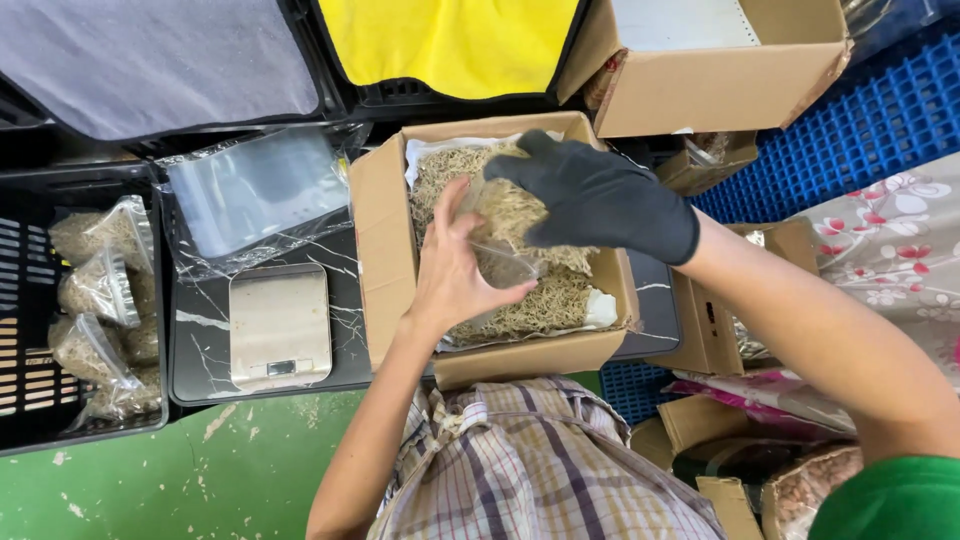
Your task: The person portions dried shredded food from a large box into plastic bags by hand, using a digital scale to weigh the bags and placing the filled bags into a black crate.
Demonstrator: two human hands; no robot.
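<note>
Holding a clear bag over the open box of dried strands. Left hand, bare, gripping the bag's near side, fingers clamped on the plastic. Right hand, black-gloved, closing on a clump of strands at the bag's mouth. Sitting left of the box on the bench: scale, spare bags. Filled bags lying in the black crate.

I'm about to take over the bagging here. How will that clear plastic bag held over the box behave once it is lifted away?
The clear bag looks thin and creased, so it is probably floppy and will sag unless supported by the left hand. The pale dried strands are fine and loose, so likely light, and apt to spill from an open mouth. The gloved right hand may slip on the glossy film.
</note>
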